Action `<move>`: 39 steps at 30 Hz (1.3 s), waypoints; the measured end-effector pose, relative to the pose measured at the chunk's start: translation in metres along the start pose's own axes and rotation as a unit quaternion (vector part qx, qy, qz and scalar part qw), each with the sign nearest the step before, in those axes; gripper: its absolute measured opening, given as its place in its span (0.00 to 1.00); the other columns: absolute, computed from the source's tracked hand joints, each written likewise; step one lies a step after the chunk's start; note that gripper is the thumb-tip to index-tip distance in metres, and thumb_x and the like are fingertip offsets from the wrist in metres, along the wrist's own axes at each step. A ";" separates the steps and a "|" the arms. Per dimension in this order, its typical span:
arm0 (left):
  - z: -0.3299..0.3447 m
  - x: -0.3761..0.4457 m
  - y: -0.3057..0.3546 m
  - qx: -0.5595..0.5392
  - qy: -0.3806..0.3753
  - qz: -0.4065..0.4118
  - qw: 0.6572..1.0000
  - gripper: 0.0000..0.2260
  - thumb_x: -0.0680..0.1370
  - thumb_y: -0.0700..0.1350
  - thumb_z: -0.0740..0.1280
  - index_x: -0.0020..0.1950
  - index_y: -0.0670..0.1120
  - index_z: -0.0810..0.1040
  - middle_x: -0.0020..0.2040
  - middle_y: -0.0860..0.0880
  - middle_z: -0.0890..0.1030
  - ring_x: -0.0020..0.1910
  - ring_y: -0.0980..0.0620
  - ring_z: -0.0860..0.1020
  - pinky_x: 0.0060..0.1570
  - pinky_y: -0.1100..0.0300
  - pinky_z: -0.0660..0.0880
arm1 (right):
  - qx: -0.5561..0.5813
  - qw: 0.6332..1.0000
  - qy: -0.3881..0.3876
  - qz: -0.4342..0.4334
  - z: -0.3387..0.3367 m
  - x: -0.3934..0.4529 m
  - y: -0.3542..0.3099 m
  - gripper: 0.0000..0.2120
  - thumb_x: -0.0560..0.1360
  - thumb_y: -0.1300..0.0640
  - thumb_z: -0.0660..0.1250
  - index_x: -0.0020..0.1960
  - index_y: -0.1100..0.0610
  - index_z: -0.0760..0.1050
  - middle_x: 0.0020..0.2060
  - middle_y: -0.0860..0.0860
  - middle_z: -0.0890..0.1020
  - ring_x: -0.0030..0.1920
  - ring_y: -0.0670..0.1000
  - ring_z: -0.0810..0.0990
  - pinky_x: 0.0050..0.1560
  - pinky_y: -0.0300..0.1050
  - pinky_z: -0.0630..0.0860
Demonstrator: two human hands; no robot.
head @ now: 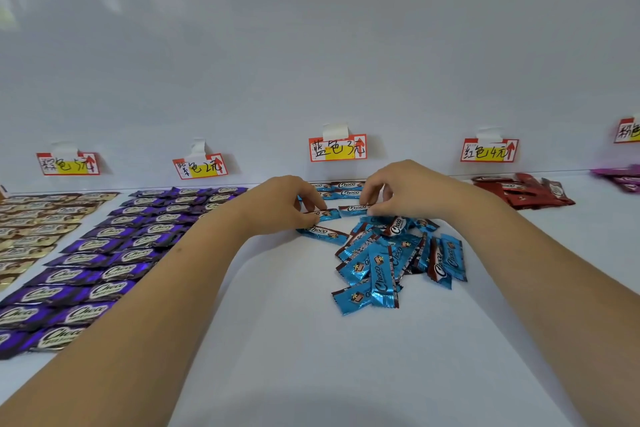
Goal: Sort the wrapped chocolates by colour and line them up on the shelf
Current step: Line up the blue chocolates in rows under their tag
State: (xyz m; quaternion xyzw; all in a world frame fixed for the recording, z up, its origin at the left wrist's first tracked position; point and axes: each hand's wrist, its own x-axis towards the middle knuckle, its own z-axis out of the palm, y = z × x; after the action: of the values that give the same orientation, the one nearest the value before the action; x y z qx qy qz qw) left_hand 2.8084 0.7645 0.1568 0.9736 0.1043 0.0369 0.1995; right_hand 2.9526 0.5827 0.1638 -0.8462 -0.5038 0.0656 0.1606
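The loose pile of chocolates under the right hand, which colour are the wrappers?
Shiny blue with a dark brown band, seen best in the head view: the loose pile.

Taped price labels (337, 148) on back wall (311, 45)

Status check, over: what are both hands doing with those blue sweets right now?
Left hand pinches one blue chocolate; right hand pinches another. Both go in the blue rows. Loose blue pile waits unsorted. Nothing in the way.

"Choco" is printed on the blue wrappers (384, 260) and purple wrappers (104, 263). "蓝色3元" is handwritten on one price tag (337, 148), "红色4元" on another (489, 150).
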 end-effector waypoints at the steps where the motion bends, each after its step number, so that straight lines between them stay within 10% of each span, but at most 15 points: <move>1: -0.001 0.000 -0.001 0.001 -0.009 0.001 1.000 0.10 0.78 0.49 0.69 0.59 0.55 0.81 0.50 0.58 0.77 0.51 0.55 0.76 0.47 0.67 0.72 | 0.008 1.000 -0.010 0.007 -0.002 -0.001 0.000 0.07 0.74 0.52 0.73 0.51 0.46 0.81 0.45 0.39 0.81 0.43 0.39 0.76 0.39 0.34 0.68; 10: -0.003 -0.001 0.001 0.002 0.017 0.016 1.000 0.13 0.76 0.47 0.72 0.60 0.54 0.77 0.48 0.58 0.78 0.48 0.56 0.75 0.42 0.72 0.69 | 0.011 0.998 -0.054 0.030 -0.004 -0.004 -0.001 0.08 0.74 0.50 0.72 0.53 0.49 0.78 0.45 0.40 0.78 0.42 0.39 0.76 0.38 0.33 0.67; 21: -0.006 0.002 -0.010 0.003 0.088 0.013 0.996 0.11 0.75 0.44 0.72 0.55 0.54 0.75 0.54 0.53 0.78 0.50 0.55 0.75 0.43 0.70 0.70 | -0.013 0.997 0.068 -0.017 0.014 0.010 0.001 0.12 0.75 0.52 0.71 0.57 0.49 0.77 0.50 0.43 0.78 0.43 0.39 0.73 0.40 0.29 0.64; 39: -0.025 -0.010 -0.026 0.089 0.038 -0.060 0.994 0.05 0.77 0.42 0.67 0.48 0.52 0.78 0.44 0.54 0.76 0.42 0.55 0.73 0.43 0.63 0.68 | -0.072 0.989 0.009 -0.125 0.027 0.013 -0.036 0.15 0.82 0.53 0.59 0.66 0.51 0.76 0.61 0.46 0.77 0.60 0.47 0.74 0.64 0.47 0.72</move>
State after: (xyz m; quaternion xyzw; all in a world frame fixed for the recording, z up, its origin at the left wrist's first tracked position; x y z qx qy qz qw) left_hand 2.7911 0.7953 0.1690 0.9775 0.1725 0.0528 0.1097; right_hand 2.9212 0.6153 0.1509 -0.7864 -0.6076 0.0009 0.1111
